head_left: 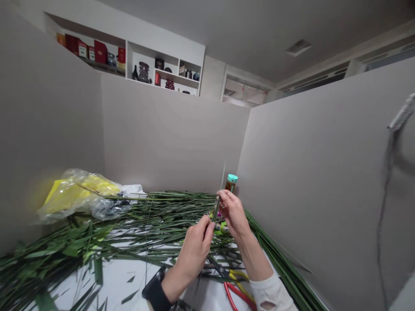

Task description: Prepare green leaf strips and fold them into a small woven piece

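Observation:
Both of my hands meet in front of me on one narrow green leaf strip [215, 212], whose thin tip rises above the fingers. My left hand [195, 242] is closed around its lower part, a dark watch on that wrist. Higher up, my right hand [232, 211] pinches the strip between thumb and fingertips. Below the hands lie pliers with red and yellow handles [238, 288], partly covered by my right forearm. Behind the fingers are small bright green and purple items that I cannot make out.
Long green leaves [168, 216] cover much of the white table [118, 280], with cut scraps in front. Clear plastic bags with yellow contents [81, 194] sit at the left. A jar with a turquoise lid [231, 178] stands in the back corner. Grey partitions [175, 138] enclose the table.

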